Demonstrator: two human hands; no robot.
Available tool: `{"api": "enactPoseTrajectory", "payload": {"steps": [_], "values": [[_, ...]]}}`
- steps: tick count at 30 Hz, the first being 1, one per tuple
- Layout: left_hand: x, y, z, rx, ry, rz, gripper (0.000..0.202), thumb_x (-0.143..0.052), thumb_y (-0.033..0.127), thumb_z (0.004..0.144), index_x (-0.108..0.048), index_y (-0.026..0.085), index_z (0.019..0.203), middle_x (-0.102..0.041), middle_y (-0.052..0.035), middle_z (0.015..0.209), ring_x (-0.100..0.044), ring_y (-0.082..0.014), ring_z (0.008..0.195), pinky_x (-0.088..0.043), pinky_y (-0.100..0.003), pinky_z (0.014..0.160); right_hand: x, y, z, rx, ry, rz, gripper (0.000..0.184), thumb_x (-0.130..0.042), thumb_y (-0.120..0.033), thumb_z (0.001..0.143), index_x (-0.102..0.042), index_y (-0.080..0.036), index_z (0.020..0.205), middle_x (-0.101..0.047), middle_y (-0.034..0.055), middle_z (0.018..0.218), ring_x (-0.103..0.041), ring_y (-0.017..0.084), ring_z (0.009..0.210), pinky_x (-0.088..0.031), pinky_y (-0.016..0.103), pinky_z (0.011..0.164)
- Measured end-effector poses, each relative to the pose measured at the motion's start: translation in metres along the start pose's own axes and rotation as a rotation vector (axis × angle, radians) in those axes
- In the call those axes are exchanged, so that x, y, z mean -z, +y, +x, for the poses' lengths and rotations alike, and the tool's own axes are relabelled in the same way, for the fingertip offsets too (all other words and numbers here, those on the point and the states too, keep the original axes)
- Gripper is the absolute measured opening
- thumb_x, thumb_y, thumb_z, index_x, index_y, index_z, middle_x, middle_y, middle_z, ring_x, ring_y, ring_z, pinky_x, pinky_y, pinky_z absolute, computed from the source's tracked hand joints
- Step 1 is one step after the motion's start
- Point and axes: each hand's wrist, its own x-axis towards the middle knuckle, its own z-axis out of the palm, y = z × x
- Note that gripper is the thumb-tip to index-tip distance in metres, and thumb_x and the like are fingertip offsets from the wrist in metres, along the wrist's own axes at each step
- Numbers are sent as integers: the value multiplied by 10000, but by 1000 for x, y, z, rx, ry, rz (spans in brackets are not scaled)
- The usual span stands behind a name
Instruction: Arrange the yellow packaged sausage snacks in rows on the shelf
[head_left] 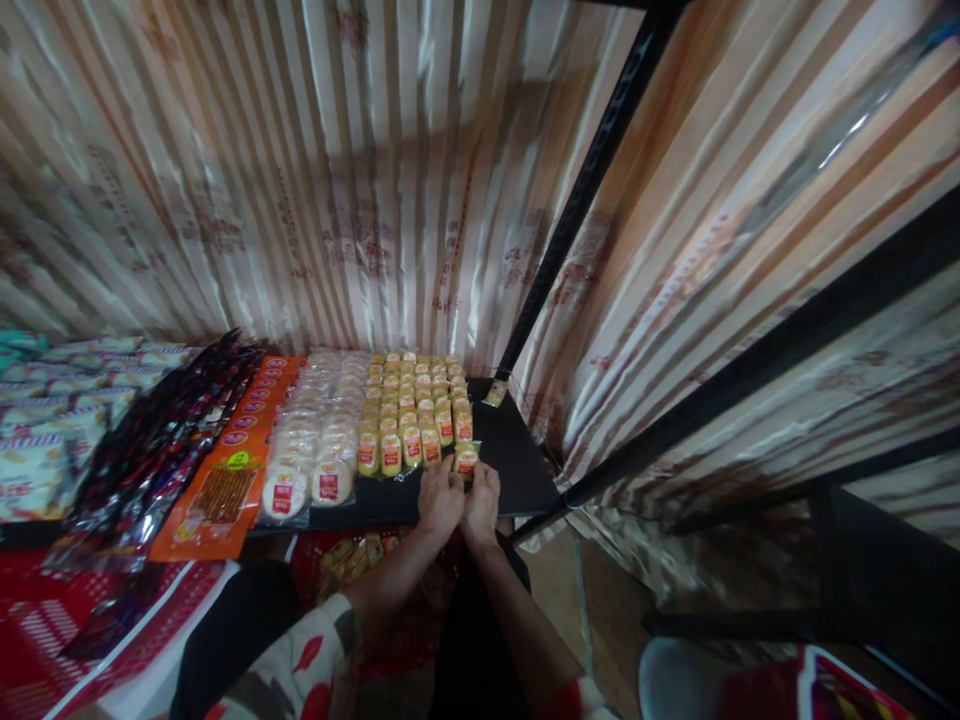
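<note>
Both my hands meet at the front edge of a black shelf [517, 470]. A small yellow snack packet [466, 458] with a red and white label stands upright between them. My left hand [441, 497] pinches its lower left side with curled fingers. From the right, my right hand [481, 496] grips it, fingers closed. Just behind and to the left, matching yellow packets [411, 440] stand in several tight rows. One loose small packet [496, 392] lies apart, by the shelf post.
Left of the rows lie clear packs of round white crackers [330, 470], orange snack bags [214, 480], dark shiny packs [161, 450] and white packs [37, 455]. A black post [574, 215] rises at the back corner. Red baskets [45, 620] sit below; a striped curtain [390, 180] hangs behind.
</note>
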Motion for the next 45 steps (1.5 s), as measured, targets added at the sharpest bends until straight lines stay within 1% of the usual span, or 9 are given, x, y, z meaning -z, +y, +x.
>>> {"api": "enactPoseTrajectory", "payload": {"steps": [4, 9, 15, 21, 27, 29, 33, 38, 45], "values": [[4, -3, 5, 17, 0, -24, 433, -391, 209, 869, -511, 127, 1277, -543, -94, 1312, -456, -191, 1222, -296, -288, 1080, -6, -1, 6, 24, 40, 42, 482, -455, -319, 771, -502, -138, 1216, -533, 119, 990, -491, 246, 954, -437, 400, 874], [5, -10, 9, 75, 13, -56, 477, -419, 160, 842, -472, 85, 1309, -532, -124, 1318, -435, -198, 1251, -286, -290, 1091, -7, -9, 14, 14, 27, 15, 544, -470, -338, 774, -451, -121, 1273, -545, 134, 1003, -510, 253, 946, -444, 399, 861], [1, -16, 10, 55, 99, -68, 463, -423, 140, 829, -509, 103, 1282, -577, -112, 1266, -475, -184, 1215, -314, -277, 1075, -6, -21, 16, 23, 4, -80, 536, -440, -318, 798, -415, -140, 1303, -585, 127, 998, -513, 267, 955, -439, 403, 845], [-2, -20, 13, 25, 136, -94, 446, -426, 134, 822, -542, 89, 1251, -590, -127, 1250, -501, -205, 1192, -345, -297, 1063, -7, -25, 18, -1, -5, -14, 434, -461, -313, 795, -462, -147, 1196, -604, 122, 1004, -521, 256, 933, -452, 383, 812], [-4, -23, 15, 15, 148, -101, 436, -425, 114, 813, -568, 79, 1223, -606, -131, 1226, -516, -203, 1174, -352, -298, 1061, -13, -21, 22, 60, 13, 28, 228, -458, -323, 812, -517, -174, 974, -581, 105, 934, -516, 237, 874, -459, 397, 802], [-4, -24, 15, 15, 149, -107, 440, -422, 119, 815, -559, 72, 1230, -593, -138, 1243, -503, -209, 1190, -346, -311, 1068, -15, -20, 21, 73, 1, 62, 196, -463, -322, 820, -524, -184, 945, -562, 101, 943, -521, 226, 881, -471, 382, 793], [-5, -26, 15, 6, 153, -105, 461, -428, 113, 802, -540, 55, 1245, -598, -145, 1231, -505, -213, 1185, -336, -319, 1076, -14, -17, 20, 82, -15, 124, 185, -447, -322, 847, -539, -200, 952, -541, 94, 977, -527, 204, 891, -489, 337, 759], [-6, -28, 13, -25, 157, -106, 465, -431, 101, 789, -555, 84, 1236, -616, -123, 1201, -524, -199, 1149, -351, -305, 1064, -10, -14, 19, 130, -4, -31, 198, -446, -328, 858, -576, -193, 921, -598, 78, 919, -497, 218, 873, -435, 366, 817], [-5, -23, 9, -60, 160, -70, 470, -417, 95, 782, -568, 115, 1226, -575, -108, 1254, -481, -188, 1198, -333, -284, 1076, -7, -12, 21, 146, 1, -55, 210, -443, -332, 858, -589, -188, 905, -594, 80, 912, -494, 206, 857, -419, 344, 799]]}}
